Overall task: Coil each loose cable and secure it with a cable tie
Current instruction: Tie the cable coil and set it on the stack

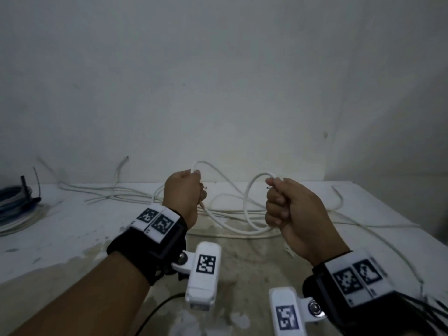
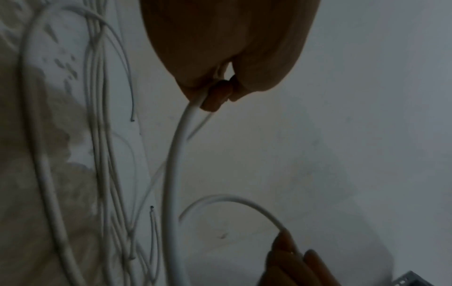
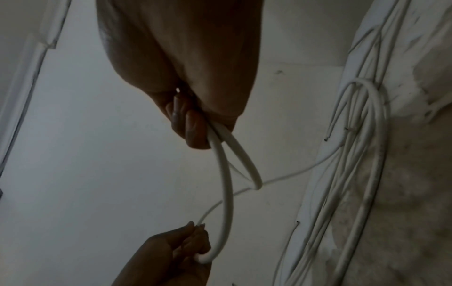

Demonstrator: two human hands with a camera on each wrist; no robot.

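Both hands [image 1: 184, 195] [image 1: 291, 214] grip white cable [image 1: 249, 214] aloft.

A cable [image 1: 238, 229] is held above the middle of the table [image 1: 72, 238], gripped by the left hand [image 1: 183, 197] and, to its right, the right hand [image 1: 293, 214]. Loose cables [image 1: 114, 192] are spread along the far edge. A coiled bundle [image 1: 14, 204] lies at the left edge.
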